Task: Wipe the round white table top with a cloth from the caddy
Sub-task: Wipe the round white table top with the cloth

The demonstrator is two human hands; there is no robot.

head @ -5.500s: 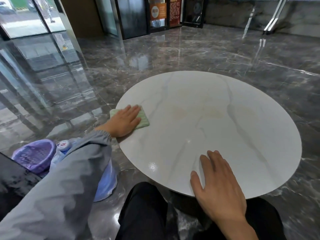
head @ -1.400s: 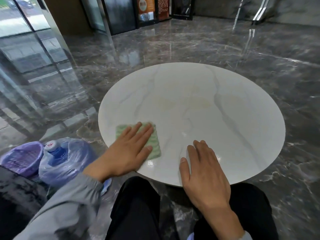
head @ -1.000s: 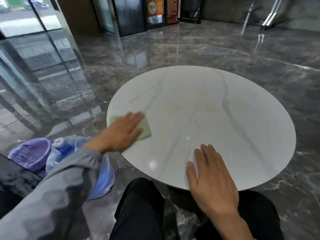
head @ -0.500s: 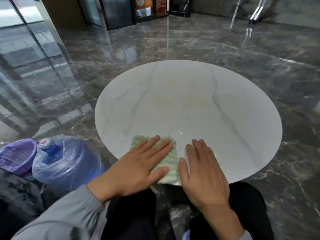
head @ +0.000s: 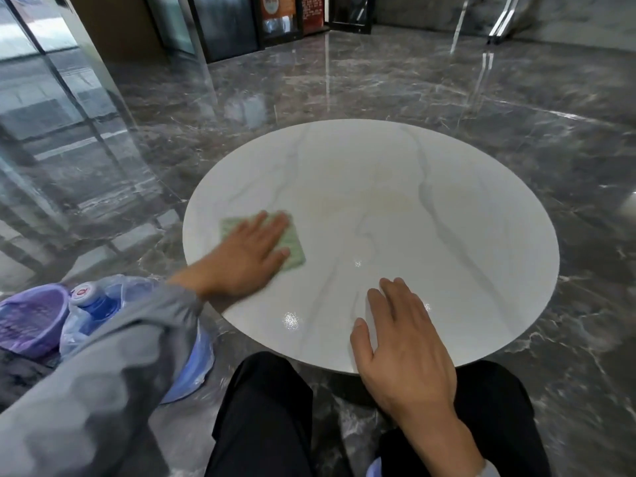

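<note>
The round white table top [head: 430, 256], marbled with grey veins, fills the middle of the head view. A pale green cloth [head: 292, 247] lies flat on its left side. My left hand [head: 246, 259] presses on the cloth, palm down and fingers spread, and covers most of it. My right hand [head: 402, 349] rests flat on the table's near edge, fingers apart, holding nothing. A purple caddy basket [head: 24, 321] stands on the floor at the far left.
A large blue water bottle [head: 99, 308] wrapped in clear plastic lies on the floor between the basket and the table. My knees in black trousers [head: 261, 414] sit under the near rim. Glossy dark marble floor surrounds the table; glass panels rise at left.
My left hand has slid the cloth from the near edge beside my right hand back out to the left side of the table. My right hand has stayed at the near edge.
</note>
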